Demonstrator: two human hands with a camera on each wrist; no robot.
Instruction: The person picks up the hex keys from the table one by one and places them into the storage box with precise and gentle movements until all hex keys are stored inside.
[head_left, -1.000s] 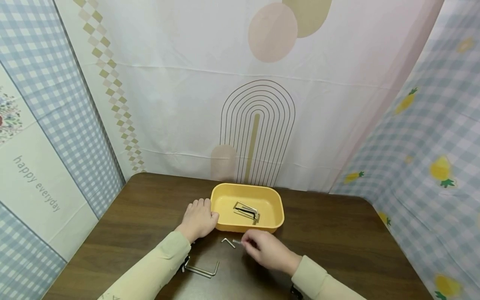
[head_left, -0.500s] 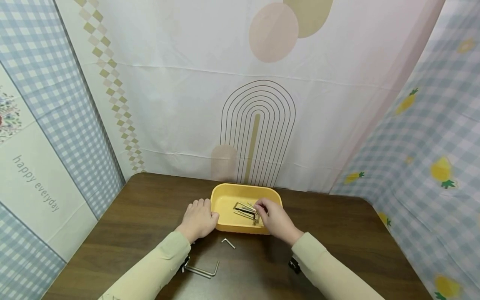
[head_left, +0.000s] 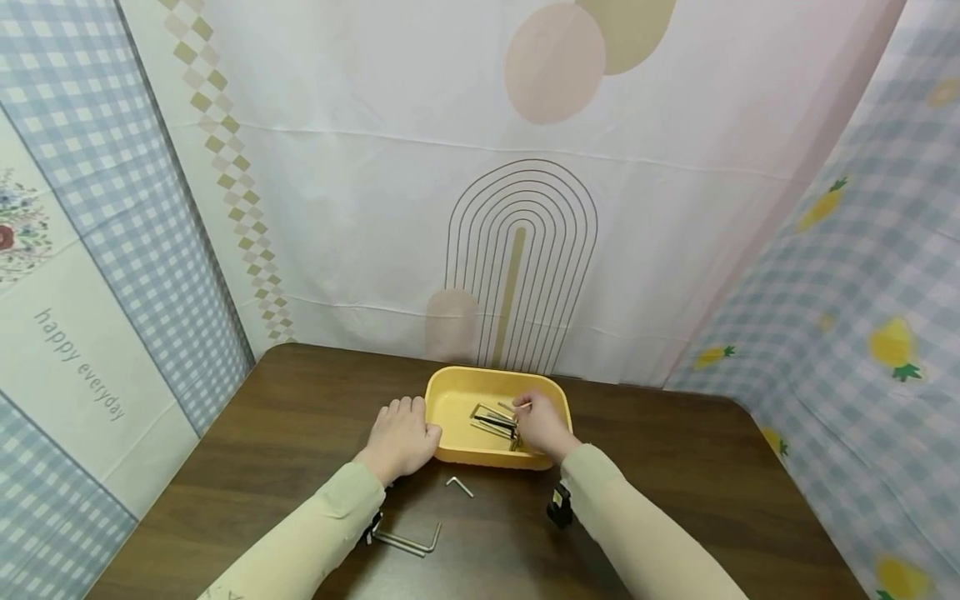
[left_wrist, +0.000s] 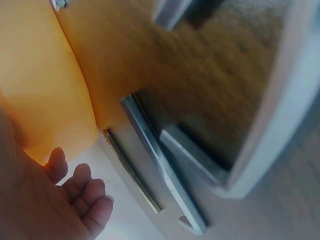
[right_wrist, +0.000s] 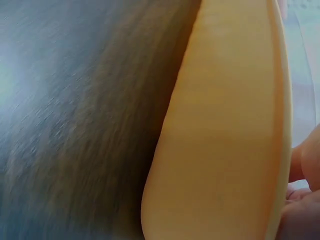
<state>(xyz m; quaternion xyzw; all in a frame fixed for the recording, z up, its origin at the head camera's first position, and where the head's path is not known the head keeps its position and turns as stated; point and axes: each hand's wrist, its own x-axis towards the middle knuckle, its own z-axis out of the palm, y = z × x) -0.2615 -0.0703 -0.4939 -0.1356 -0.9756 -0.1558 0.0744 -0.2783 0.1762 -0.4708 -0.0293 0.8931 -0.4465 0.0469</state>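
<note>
My left hand (head_left: 402, 437) rests at the left end of a yellow plastic box (head_left: 457, 455), thumb against its rim. In the left wrist view its fingers (left_wrist: 92, 192) are loosely bent beside the box wall and hold nothing. My right hand (head_left: 542, 423) reaches over the front right rim into the box, its thumb and fingertips pinching a thin hex key (head_left: 506, 407). Several L-shaped hex keys (head_left: 483, 415), one of them black (head_left: 497, 422), lie on the box floor just left of those fingers. In the right wrist view the box wall (right_wrist: 220, 125) hides most of that hand.
A small hex key (head_left: 460, 486) lies on the brown wooden table (head_left: 660, 467) in front of the box. Larger hex keys (head_left: 408, 543) lie nearer, by the left forearm. A patterned cloth (head_left: 360, 225) hangs behind the table.
My right hand has carried a small hex key from the table into the box and shifted slightly farther in over the other keys. My left hand has stayed at the box's left end.
</note>
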